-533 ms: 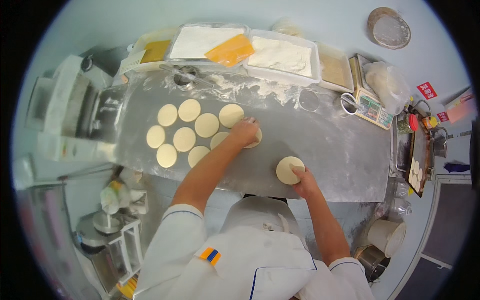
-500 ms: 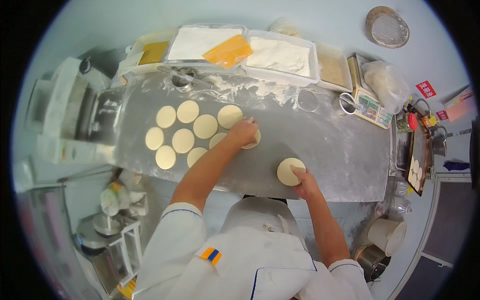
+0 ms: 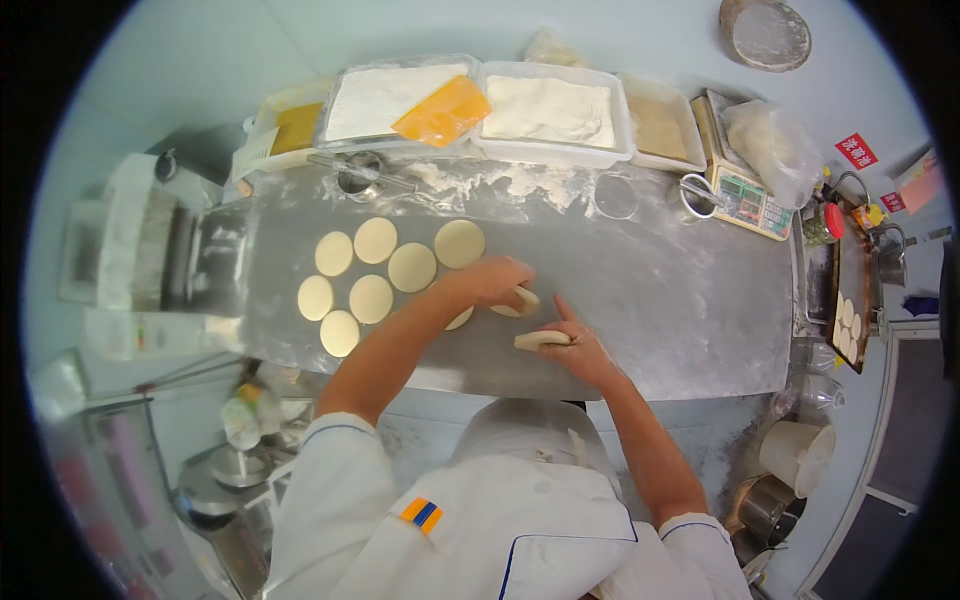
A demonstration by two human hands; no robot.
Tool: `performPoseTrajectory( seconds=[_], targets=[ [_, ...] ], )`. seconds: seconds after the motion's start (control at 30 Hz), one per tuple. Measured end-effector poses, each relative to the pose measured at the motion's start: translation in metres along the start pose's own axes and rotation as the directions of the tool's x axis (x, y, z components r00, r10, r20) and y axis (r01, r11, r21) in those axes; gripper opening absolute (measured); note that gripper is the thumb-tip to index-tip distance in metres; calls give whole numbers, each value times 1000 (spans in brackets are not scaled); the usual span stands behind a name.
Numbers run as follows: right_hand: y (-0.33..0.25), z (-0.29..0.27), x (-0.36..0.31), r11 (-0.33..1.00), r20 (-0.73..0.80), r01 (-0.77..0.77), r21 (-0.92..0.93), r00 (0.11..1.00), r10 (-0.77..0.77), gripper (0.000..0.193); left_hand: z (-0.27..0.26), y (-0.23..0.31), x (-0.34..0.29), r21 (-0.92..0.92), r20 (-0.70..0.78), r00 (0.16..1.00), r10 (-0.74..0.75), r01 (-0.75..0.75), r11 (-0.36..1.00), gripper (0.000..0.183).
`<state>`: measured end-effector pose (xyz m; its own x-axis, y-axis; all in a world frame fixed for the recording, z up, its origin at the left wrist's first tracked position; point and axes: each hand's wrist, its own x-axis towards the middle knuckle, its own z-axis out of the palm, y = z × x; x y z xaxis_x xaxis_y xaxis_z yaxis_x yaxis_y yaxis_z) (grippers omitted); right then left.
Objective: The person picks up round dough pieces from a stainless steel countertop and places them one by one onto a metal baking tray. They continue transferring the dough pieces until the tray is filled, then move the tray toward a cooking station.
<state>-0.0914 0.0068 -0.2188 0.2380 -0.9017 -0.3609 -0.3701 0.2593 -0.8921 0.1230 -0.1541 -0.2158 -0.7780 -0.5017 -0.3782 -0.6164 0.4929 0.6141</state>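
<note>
Flat, pale rounds of dough (image 3: 411, 267) lie in a loose group on the left part of the grey metal table (image 3: 690, 300). My left hand (image 3: 500, 282) is over the right side of this group, gripping a tilted dough round (image 3: 527, 301) whose edge shows by the fingertips. Just below it, part of another pale piece (image 3: 505, 311) shows on the table. My left forearm hides some of the nearer rounds. To the right, my right hand (image 3: 582, 352) pinches a dough round (image 3: 541, 340) seen nearly edge-on, with the index finger pointing away from me.
Tubs of white flour (image 3: 550, 110) line the back edge, with an orange scraper (image 3: 443, 110) across them. A metal cup (image 3: 360, 175) stands back left; another cup (image 3: 695, 198) and a scale (image 3: 750, 203) stand back right. A tray (image 3: 850, 310) with dough rounds is far right.
My right hand has moved left and turned its dough round from flat to nearly edge-on. My left hand has shifted slightly right and nearer, with a dough round now tilted at its fingertips.
</note>
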Motion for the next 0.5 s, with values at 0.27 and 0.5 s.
performPoseTrajectory(
  seconds=[0.27, 0.5],
  targets=[
    [5, -9, 9, 851, 96, -285, 440, 958, 271, 36, 19, 6, 2, -587, -97, 995, 22, -75, 806, 41],
    [48, -12, -22, 620, 30, -282, 732, 923, 384, 43, 21, -130, 4, -174, -600, 535, -595, 639, 749, 63]
  ],
)
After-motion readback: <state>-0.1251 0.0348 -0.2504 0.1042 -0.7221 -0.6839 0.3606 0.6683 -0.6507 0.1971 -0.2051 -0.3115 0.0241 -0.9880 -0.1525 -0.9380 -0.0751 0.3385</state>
